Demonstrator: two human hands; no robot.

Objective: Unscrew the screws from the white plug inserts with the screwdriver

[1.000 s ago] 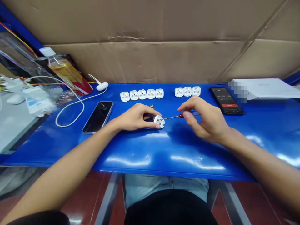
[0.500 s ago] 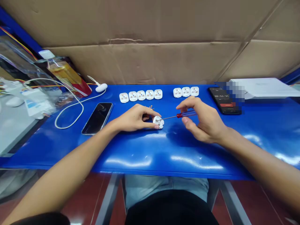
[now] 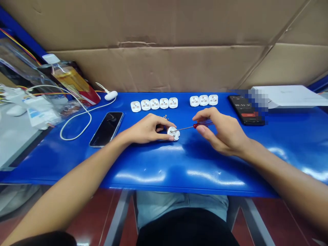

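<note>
My left hand (image 3: pixel 150 129) pinches a small white round socket piece (image 3: pixel 174 134) with metal parts in it, between thumb and fingers, at the middle of the blue table. In my right hand (image 3: pixel 221 131) is a screwdriver (image 3: pixel 196 126) with a red and clear handle. Its thin shaft points left, and the tip meets the socket piece. Just behind my left fingers lie some small brass-coloured metal parts (image 3: pixel 165 117). White square covers with metal contacts stand in two rows farther back, several in the left row (image 3: pixel 154 104) and three in the right row (image 3: pixel 203 100).
A dark phone (image 3: pixel 106 129) lies left of my left hand, near a white cable (image 3: pixel 77 138) and a bottle (image 3: pixel 68 78). At the right are a phone showing a timer (image 3: pixel 246 109) and a white box (image 3: pixel 289 95). Cardboard (image 3: pixel 164 68) walls off the back.
My right fingers have shifted slightly around the screwdriver handle. The tip stays at the socket piece, and my left hand keeps its place.
</note>
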